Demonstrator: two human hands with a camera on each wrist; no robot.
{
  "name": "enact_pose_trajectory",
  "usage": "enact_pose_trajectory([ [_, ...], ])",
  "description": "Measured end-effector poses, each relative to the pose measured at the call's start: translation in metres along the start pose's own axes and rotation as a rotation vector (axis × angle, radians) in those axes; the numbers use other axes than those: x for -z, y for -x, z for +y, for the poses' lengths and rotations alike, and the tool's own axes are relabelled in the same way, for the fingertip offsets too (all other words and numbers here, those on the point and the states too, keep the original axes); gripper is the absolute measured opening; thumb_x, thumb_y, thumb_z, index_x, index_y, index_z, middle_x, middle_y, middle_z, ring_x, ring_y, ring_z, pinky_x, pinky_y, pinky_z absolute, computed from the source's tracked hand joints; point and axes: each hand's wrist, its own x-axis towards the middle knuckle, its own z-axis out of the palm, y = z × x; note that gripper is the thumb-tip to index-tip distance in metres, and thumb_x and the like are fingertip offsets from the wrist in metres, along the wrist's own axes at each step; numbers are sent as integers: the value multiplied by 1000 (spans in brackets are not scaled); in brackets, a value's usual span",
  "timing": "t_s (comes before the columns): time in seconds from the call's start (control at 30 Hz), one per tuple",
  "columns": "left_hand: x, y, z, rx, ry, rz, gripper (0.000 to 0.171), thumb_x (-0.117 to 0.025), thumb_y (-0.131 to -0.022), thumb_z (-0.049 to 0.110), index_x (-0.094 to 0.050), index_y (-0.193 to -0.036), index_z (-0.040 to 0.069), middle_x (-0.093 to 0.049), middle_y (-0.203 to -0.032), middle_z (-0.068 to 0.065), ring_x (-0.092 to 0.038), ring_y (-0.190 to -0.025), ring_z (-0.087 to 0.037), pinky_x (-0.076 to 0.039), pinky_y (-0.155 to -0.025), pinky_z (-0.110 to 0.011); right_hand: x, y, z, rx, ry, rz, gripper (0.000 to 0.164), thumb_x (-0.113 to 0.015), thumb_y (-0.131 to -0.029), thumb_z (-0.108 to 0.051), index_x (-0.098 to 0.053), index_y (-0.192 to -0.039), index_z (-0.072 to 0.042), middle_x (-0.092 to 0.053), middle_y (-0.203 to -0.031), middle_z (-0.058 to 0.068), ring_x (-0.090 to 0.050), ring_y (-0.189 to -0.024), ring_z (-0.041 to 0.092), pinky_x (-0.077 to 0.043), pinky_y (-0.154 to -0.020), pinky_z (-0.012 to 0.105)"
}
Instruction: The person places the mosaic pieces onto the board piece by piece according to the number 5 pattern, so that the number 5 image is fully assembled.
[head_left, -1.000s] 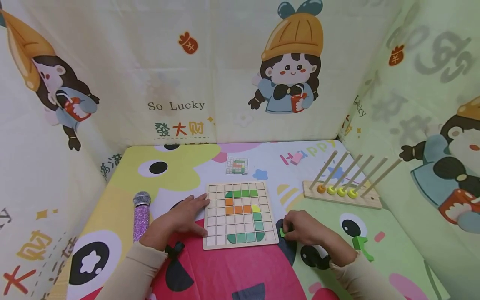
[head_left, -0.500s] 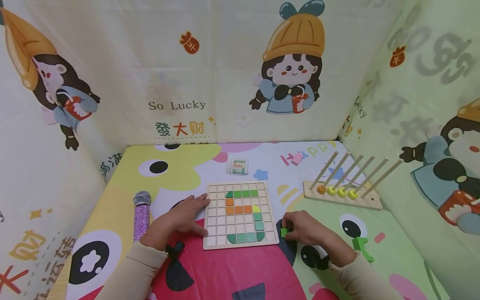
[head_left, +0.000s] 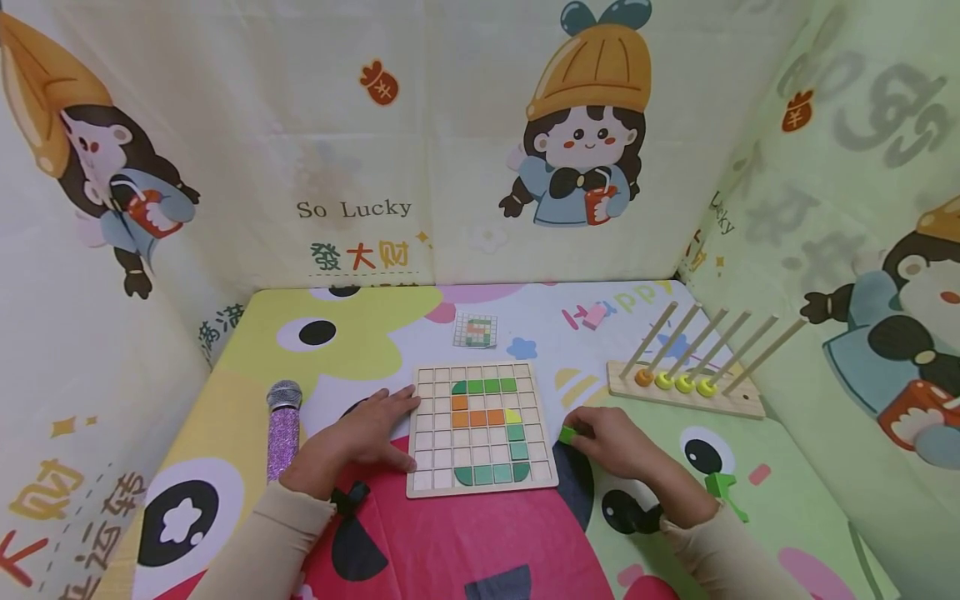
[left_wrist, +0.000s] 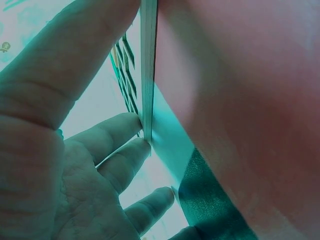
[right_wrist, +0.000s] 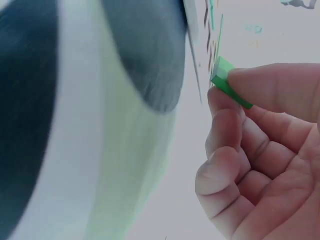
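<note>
A wooden grid board (head_left: 435,454) lies on the patterned tablecloth, with green, orange and yellow tiles set in its cells in a shape like a 5. My left hand (head_left: 367,433) rests at the board's left edge, its fingers spread and fingertips at the rim; the left wrist view shows them along the board's side (left_wrist: 148,75). Just right of the board, my right hand (head_left: 611,437) pinches a small green tile (right_wrist: 223,75) between thumb and index finger. The other fingers of that hand are curled in, as the right wrist view shows.
Behind the board lies a small pattern card (head_left: 475,330). A bead rack (head_left: 686,392) with upright rods stands at back right, near a pink block (head_left: 595,317). On the left is a glittery purple microphone (head_left: 282,433). Green pieces (head_left: 723,496) lie beyond my right wrist.
My right hand has moved slightly up and away from me with the green tile, beside the board's right edge. My left hand has stayed in place.
</note>
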Motion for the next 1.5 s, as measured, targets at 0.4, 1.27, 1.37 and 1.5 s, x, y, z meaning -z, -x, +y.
enact_pose_trajectory([
  [0.4, 3, 2, 3, 3, 11, -5, 106, -95, -68, 43, -46, -156, 9, -35, -167, -14, -30, -151, -51, -40, -115, -64, -31, -28, -43, 74, -134, -50, 7, -69, -94, -10, -67, -91, -14, -62, -75, -10, -54, -69, 6, -48, -62, 24],
  [1.27, 2, -1, 2, 2, 13, -24, 108, -95, -67, 46, -45, -157, 11, -34, -168, -12, -29, -152, -50, -40, -116, -63, -75, -70, -101, 196, -72, -120, 9, -70, -90, -9, -68, -87, -16, -61, -74, -11, -52, -66, 4, -46, -63, 22],
  [1.37, 2, -1, 2, 3, 15, -22, 108, -95, -67, 46, -45, -157, 11, -34, -168, -13, -30, -151, -50, -40, -115, -64, -77, -70, -103, 183, -40, -128, 8, -72, -91, -11, -69, -87, -18, -59, -74, -11, -52, -67, 4, -46, -61, 22],
  [1.5, 1, -1, 1, 5, 14, -22, 109, -95, -67, 45, -45, -157, 11, -34, -168, -13, -29, -151, -50, -40, -115, -64, -79, -69, -106, 166, 39, -133, 7, -73, -91, -15, -70, -87, -19, -59, -77, -11, -52, -69, 4, -45, -59, 22],
])
